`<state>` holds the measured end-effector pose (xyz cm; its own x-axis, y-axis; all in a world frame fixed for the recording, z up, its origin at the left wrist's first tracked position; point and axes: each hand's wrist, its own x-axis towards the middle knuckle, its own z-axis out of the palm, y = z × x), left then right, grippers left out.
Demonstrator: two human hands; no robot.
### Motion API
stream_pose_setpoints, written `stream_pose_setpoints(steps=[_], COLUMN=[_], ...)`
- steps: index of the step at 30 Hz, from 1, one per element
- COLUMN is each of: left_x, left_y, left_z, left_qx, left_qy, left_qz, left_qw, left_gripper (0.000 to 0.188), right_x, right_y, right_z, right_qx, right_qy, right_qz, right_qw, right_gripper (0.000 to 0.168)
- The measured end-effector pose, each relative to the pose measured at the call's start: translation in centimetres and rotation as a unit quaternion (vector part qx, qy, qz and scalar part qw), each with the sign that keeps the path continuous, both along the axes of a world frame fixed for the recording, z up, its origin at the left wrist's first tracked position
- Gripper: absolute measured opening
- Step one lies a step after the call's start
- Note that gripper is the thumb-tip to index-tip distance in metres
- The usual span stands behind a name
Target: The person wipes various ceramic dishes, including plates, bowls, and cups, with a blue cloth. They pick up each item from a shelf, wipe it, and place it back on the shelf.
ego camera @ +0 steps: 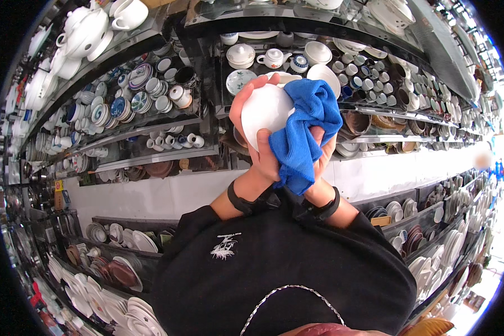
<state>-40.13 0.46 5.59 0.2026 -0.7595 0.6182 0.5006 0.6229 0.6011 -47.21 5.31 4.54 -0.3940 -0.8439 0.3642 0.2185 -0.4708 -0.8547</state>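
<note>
A white ceramic dish (265, 111) is held up in front of my chest, tilted. Around its left side and lower edge curl the fingers and thumb of my left hand (258, 147). My right hand (325, 153) is closed on a blue cloth (306, 126), which lies against the dish's right side and covers part of it. Most of my right fingers are hidden under the cloth. Just beyond the dish, on the shelf, are a plate with a leaf pattern (240, 82) and a white oval dish (324, 77).
Glass shelves ahead hold a lidded white pot (240, 56), a small teapot (274, 58) and many small cups (371, 80). Stacked patterned bowls (119, 108) stand at left, a large white tureen (82, 31) at upper left. Racks of plates (128, 273) flank me on both sides.
</note>
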Motion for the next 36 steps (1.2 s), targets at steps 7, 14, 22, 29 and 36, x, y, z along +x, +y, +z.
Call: stream_pose_setpoints(steps=[7,14,22,29,36], left_x=[0.8,2.1,2.4,3.1,1.4], left_y=[1.1,1.3,0.3,0.7,2.7], left_z=[0.3,0.2,-0.4,-0.1,-0.1], left_qx=[-0.053,0.038,-0.082,-0.159,0.165], left_qy=[0.051,-0.019,-0.255,-0.353,0.121], left_qz=[-0.035,-0.024,0.151,0.139,-0.279], left_qw=[0.997,0.999,0.952,0.911,0.938], left_gripper=[0.073,0.068,0.065,0.068,0.078], right_x=[-0.3,-0.2,0.6,-2.9,-1.1], right_y=[-0.1,-0.9,-0.8,-1.7,-0.4], right_z=[0.0,1.3,2.5,0.4,3.6], right_qx=[-0.075,-0.162,-0.012,0.122,-0.131], right_qy=[0.172,0.273,-0.02,-0.09,0.304], right_qz=[-0.003,-0.027,0.091,0.125,-0.046], right_qw=[0.982,0.948,0.996,0.981,0.942], right_gripper=[0.079,0.064,0.063,0.038,0.056])
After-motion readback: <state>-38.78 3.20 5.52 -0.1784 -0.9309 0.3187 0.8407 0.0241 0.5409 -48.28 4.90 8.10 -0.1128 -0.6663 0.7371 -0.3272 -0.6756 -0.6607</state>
